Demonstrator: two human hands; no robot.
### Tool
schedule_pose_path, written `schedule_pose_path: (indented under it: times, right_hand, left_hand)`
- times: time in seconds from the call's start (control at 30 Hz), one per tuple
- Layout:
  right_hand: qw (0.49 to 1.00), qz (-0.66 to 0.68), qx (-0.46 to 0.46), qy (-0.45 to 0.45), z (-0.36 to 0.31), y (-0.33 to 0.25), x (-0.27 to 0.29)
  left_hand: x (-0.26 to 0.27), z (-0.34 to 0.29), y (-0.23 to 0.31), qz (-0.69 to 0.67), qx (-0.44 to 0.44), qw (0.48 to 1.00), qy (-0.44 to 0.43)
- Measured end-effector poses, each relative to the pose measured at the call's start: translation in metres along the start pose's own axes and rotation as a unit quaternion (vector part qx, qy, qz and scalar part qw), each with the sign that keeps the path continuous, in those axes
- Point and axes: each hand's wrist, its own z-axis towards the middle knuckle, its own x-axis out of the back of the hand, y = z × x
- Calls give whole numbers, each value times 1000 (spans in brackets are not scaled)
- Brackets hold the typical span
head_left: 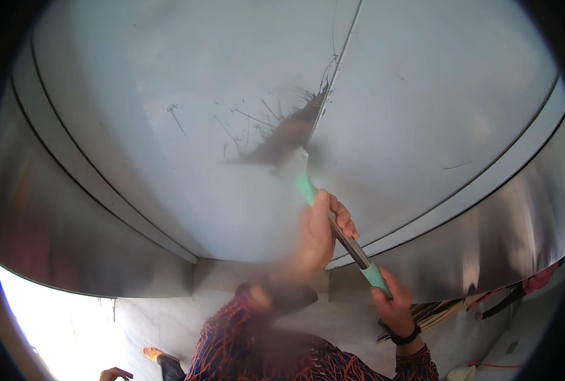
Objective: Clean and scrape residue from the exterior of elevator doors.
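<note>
A broom (pixel 352 244) slants across the pale surface, with a mint-green neck, a shiny metal pole and a mint-green grip at its near end. Its dark brown bristles (pixel 285 136) fan out, partly blurred, beside a straight seam. Wrapped round the pole just below the neck is my left hand (pixel 320 225), thumb pointing up along it. Lower and to the right, my right hand (pixel 393 301) closes on the end of the grip; a black band circles that wrist. Thin dark strands (pixel 177 119) lie scattered near the bristles.
Steel panels (pixel 89 241) border the pale surface at left and right. At lower left are another person's hand (pixel 115 374) and a foot in an orange sandal (pixel 158 354). Flat brown pieces (pixel 441 312) lie on the floor behind the right panel.
</note>
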Motion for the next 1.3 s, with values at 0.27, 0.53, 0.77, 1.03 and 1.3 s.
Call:
schedule_pose_path:
  times: [0.27, 0.53, 0.77, 1.03, 1.3]
  right_hand:
    - [998, -66, 17, -5, -9, -18, 36]
    - [996, -52, 71, -29, 3, -2, 45]
    - [992, 23, 111, -55, 13, 47, 28]
    - [988, -13, 141, -67, 25, 17, 50]
    - [985, -36, 141, -97, 36, -13, 73]
  left_hand:
    - [-17, -37, 11, 141, -91, 985, -41]
    - [-22, -34, 11, 18, -35, 999, 30]
    - [1, -10, -20, -15, -87, 989, 117]
    - [-11, -8, -13, -74, -72, 989, 108]
    - [-20, -8, 1, -88, -86, 989, 86]
